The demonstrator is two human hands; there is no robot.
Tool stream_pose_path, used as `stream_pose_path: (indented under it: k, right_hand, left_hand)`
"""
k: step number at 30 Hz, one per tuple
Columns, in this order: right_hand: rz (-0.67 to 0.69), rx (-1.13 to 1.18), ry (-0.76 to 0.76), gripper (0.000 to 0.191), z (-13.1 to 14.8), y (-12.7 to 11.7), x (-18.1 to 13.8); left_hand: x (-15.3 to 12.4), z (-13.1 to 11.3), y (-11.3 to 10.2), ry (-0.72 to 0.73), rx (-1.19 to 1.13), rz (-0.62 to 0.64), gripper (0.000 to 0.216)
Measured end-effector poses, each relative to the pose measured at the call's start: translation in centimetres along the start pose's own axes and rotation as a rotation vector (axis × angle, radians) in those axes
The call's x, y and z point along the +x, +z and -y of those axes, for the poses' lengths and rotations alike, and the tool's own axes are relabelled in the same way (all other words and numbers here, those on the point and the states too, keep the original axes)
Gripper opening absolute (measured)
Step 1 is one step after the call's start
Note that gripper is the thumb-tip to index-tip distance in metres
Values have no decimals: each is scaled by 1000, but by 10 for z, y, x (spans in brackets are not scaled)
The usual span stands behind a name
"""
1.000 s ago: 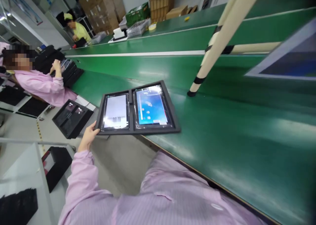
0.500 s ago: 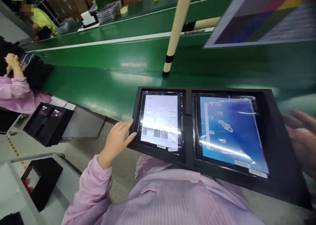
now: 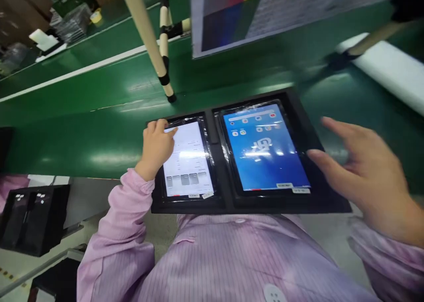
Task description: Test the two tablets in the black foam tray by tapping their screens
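Two lit tablets in clear film lie side by side in a black foam tray [image 3: 217, 169] in front of me. The left tablet [image 3: 188, 158] shows a white page with small grey pictures along its lower part. On the right tablet [image 3: 265, 152] is a blue home screen with app icons. My left hand [image 3: 157, 145] lies over the left tablet's upper left corner, one finger stretched onto the screen and the others bent near the tray's edge. My right hand [image 3: 367, 165] is open by the tray's right side, thumb and forefinger apart; whether the thumb touches is unclear.
The tray rests at the near edge of a green bench [image 3: 99, 125]. A cream pole [image 3: 145, 32] stands behind it, beside a hanging printed sheet [image 3: 228, 24]. A white roll [image 3: 391, 68] lies at right. Black boxes [image 3: 35, 218] stand low on the left.
The view has swung right. My left hand has moved from the tray's left edge onto the left tablet. My right hand shows more fully, and the right tablet's screen displays different icons.
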State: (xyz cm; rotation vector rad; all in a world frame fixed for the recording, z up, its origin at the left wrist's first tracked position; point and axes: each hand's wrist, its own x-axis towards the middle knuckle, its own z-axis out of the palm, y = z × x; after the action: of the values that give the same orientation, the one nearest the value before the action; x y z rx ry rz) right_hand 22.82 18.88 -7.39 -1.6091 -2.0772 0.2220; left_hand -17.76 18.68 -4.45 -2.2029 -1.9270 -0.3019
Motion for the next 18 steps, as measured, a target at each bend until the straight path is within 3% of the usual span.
stream_pose_path:
  k: [3, 5, 11, 18]
  right_hand:
    - [55, 36, -194, 61, 18, -1, 0]
    - [100, -14, -267, 59, 25, 2, 2]
    - [149, -103, -179, 48, 33, 11, 39]
    - [263, -78, -277, 45, 57, 42, 78]
  left_hand:
    - [-16, 0, -16, -53, -22, -90, 41]
    - [-30, 0, -24, -64, -63, -105, 39]
    - [-69, -8, -24, -118, -138, -44, 34]
    - [-69, -17, -19, -140, -158, -45, 33]
